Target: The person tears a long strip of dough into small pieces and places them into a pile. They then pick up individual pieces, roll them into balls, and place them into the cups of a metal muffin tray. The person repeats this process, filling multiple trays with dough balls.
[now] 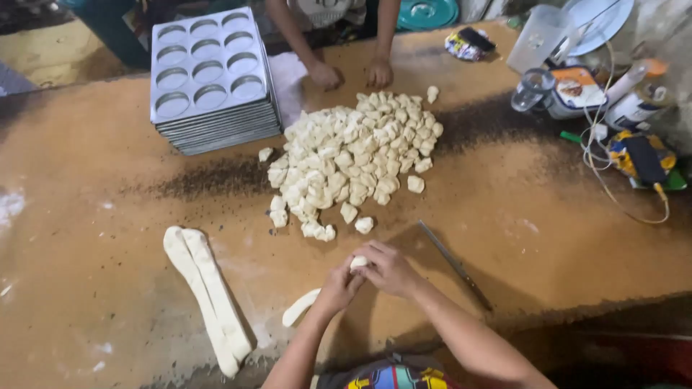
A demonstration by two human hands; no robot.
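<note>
A small pale dough piece (358, 262) sits pinched between the fingertips of both hands, just above the brown worktop, only its rounded top showing. Just left of it and lower, a short curved dough strip (300, 307) lies flat on the surface, tapering toward its ends. Beyond the held piece, a big heap of cut dough chunks (351, 156) spreads across the middle of the worktop, with a few loose chunks at its near edge.

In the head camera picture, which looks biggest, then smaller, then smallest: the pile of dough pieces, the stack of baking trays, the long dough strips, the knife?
1. Pile of dough pieces
2. Stack of baking trays, nearly as big; unsure, it lies farther away
3. Long dough strips
4. Knife
</note>
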